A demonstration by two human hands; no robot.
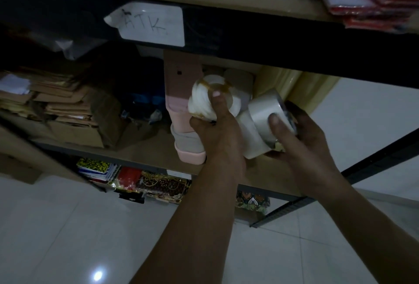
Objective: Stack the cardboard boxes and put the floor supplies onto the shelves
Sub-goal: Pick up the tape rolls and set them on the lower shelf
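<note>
Both my hands reach into the middle shelf (260, 174) of a dark metal rack. My left hand (217, 129) grips a white roll (201, 100) with a brownish core, thumb pressed on its top. My right hand (294, 136) holds a roll of clear packing tape (265, 111), tilted, thumb across its face. Another white roll (251, 138) lies under it between the two hands. More pale rolls (240, 81) stand behind on the shelf board.
A pink and grey box-like item (183, 106) stands just left of my left hand. Flattened cardboard and envelopes (56, 100) fill the shelf's left side. A label reading ATK (149, 25) hangs on the beam above. Patterned packets (163, 186) sit on the lowest shelf. White floor tiles (68, 238) lie below.
</note>
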